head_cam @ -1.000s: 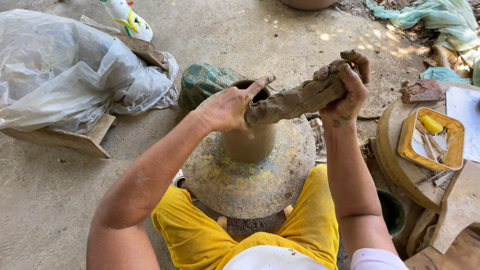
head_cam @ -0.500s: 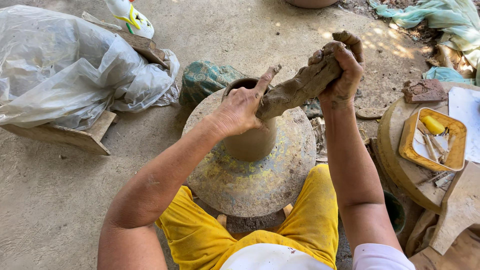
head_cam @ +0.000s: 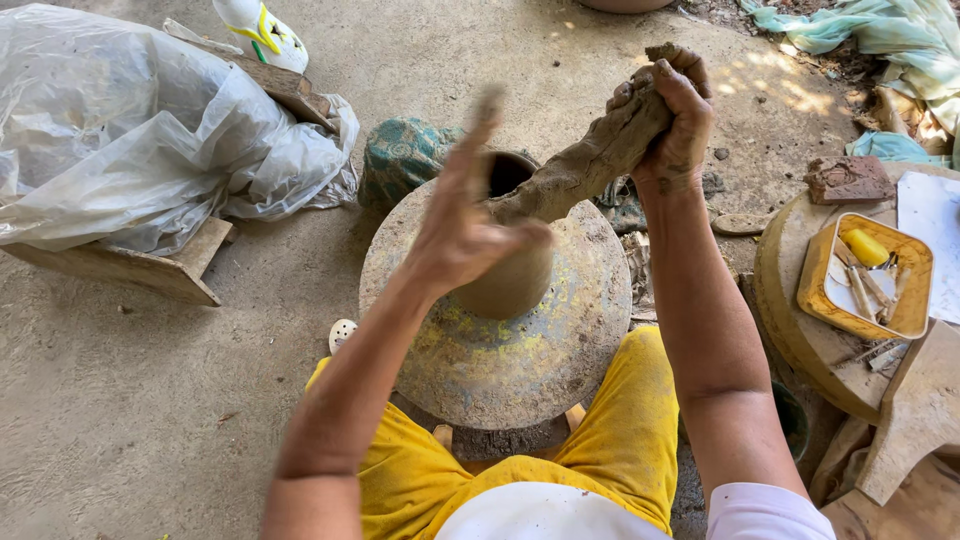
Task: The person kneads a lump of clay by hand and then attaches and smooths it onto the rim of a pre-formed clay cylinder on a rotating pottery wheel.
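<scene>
left hand (head_cam: 465, 225) fingers spread, blurred | right hand (head_cam: 672, 118) raised, fingers gripping clay coil (head_cam: 575, 170)

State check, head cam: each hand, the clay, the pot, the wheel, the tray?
right hand: grip closed around clay coil's upper end
left hand: blurred, fingers spread, at coil's lower end
clay coil: slanted, lower end at pot rim
pot: upright on wheel
tray: holds tools
</scene>
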